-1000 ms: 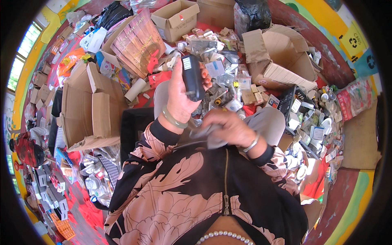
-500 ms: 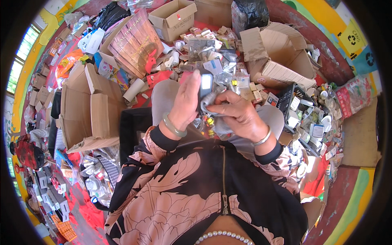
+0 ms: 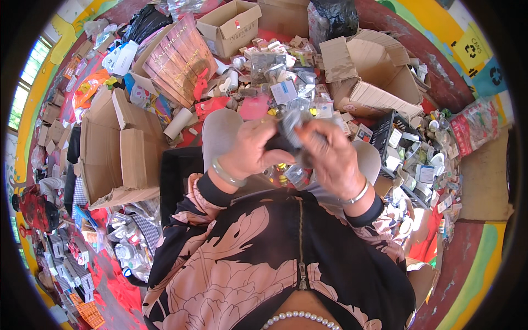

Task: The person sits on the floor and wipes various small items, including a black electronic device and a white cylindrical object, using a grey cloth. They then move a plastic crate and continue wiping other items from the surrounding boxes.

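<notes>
Above my lap, my left hand (image 3: 250,147) is closed around a small black box-like object (image 3: 278,142). Its kind is hard to make out, as fingers and cloth cover much of it. Against that object my right hand (image 3: 334,159) presses a bunched grey cloth (image 3: 297,122), gripped in fingers that are smeared by motion. Beyond both hands lies a loose heap of small boxes and packets (image 3: 286,71). A red-pink piece (image 3: 254,107) rests just past my left hand.
An open cardboard box (image 3: 104,148) stands at my left, another (image 3: 379,71) at the far right. On the right, a black plastic crate (image 3: 382,135) sits among small packages. A wood-patterned panel (image 3: 179,60) leans at the far left, near a smaller carton (image 3: 230,27).
The black object has turned, so its bright pale patch no longer shows. My right hand has brought the grey cloth up and over it.
</notes>
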The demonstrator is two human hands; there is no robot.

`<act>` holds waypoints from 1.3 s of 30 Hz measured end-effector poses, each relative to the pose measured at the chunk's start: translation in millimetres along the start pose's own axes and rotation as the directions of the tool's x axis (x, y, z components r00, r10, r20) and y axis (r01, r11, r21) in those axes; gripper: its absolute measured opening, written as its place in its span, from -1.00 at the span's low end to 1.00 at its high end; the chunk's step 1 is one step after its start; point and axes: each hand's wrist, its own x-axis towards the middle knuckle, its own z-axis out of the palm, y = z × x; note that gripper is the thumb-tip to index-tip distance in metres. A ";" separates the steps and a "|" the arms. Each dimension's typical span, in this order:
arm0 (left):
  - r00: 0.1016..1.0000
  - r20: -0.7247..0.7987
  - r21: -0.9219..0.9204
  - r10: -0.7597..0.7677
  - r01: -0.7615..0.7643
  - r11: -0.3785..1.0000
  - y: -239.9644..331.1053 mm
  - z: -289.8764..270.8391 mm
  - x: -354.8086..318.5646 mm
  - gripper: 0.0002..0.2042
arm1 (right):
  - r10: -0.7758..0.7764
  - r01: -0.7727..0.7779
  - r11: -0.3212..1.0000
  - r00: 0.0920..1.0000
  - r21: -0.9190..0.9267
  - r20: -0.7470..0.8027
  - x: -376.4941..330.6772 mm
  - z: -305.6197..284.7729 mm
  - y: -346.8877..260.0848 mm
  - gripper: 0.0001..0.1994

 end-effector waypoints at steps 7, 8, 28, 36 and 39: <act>0.674 0.107 -0.961 -0.731 0.258 0.097 9.2 -7.5 -3.3 -0.35 | 0.596 -0.564 0.750 0.803 0.346 0.019 -30.2 1.6 58.4 -0.62; 0.712 0.157 -0.982 -0.684 0.187 -0.031 -0.7 -7.5 -5.0 -0.38 | 0.635 -0.591 0.697 0.772 0.406 0.033 -28.3 1.1 55.2 -0.62; -0.048 -0.440 -0.844 -0.897 0.364 0.395 -117.3 -83.8 -202.9 -0.65 | 0.798 -0.719 0.477 0.596 0.506 0.094 -55.1 33.6 83.4 -0.68; -0.584 -0.281 -0.699 -0.761 0.668 -0.255 -153.8 -53.8 -398.5 -0.62 | 0.930 -0.701 0.160 0.342 0.695 0.131 -76.8 31.2 132.7 -0.69; -0.342 -0.459 -0.486 -0.820 0.870 -0.091 -183.8 -77.0 -388.9 -0.63 | 0.932 -0.682 0.134 0.333 0.719 0.142 -75.9 30.1 146.7 -0.69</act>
